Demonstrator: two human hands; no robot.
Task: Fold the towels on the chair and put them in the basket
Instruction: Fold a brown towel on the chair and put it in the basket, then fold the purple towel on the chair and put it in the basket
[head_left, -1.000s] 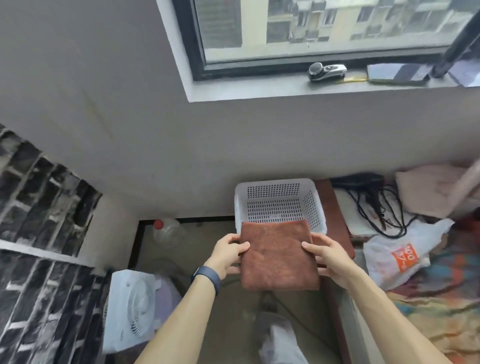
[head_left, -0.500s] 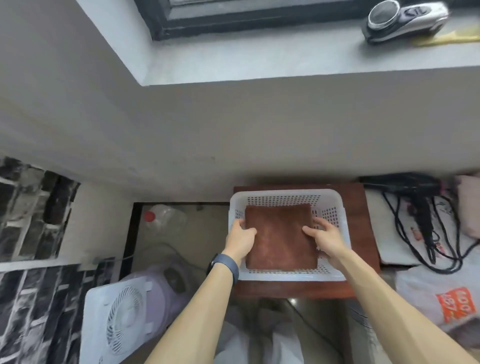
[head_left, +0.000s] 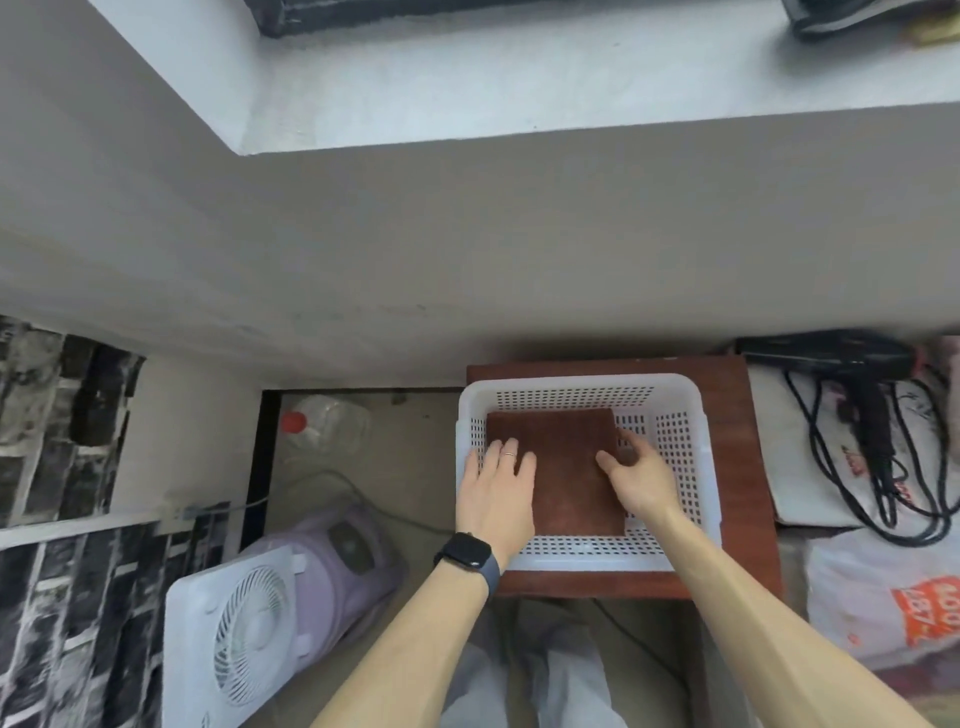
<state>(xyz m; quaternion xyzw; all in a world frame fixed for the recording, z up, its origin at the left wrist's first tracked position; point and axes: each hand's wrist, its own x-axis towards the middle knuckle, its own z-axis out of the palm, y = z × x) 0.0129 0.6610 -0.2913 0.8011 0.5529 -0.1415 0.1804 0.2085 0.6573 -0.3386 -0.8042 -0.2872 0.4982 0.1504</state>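
Observation:
A folded brown towel (head_left: 563, 467) lies flat on the bottom of the white perforated basket (head_left: 582, 383). The basket stands on a reddish-brown wooden seat (head_left: 740, 467) by the wall. My left hand (head_left: 496, 488), with a dark watch on its wrist, rests flat on the towel's left edge, fingers straight. My right hand (head_left: 639, 478) is inside the basket at the towel's right edge. Its thumb lies on the cloth and its fingers are relaxed along the side.
A black hair dryer (head_left: 831, 353) with a tangled cord lies on a white bag right of the seat. A printed plastic bag (head_left: 893, 597) sits below it. A white fan (head_left: 234, 634) and a clear bottle (head_left: 322, 423) stand on the floor at left. The wall rises just behind the basket.
The towel went from being held in front of the basket down onto its floor. My left hand let go and now lies flat on it. My right hand's grip has loosened.

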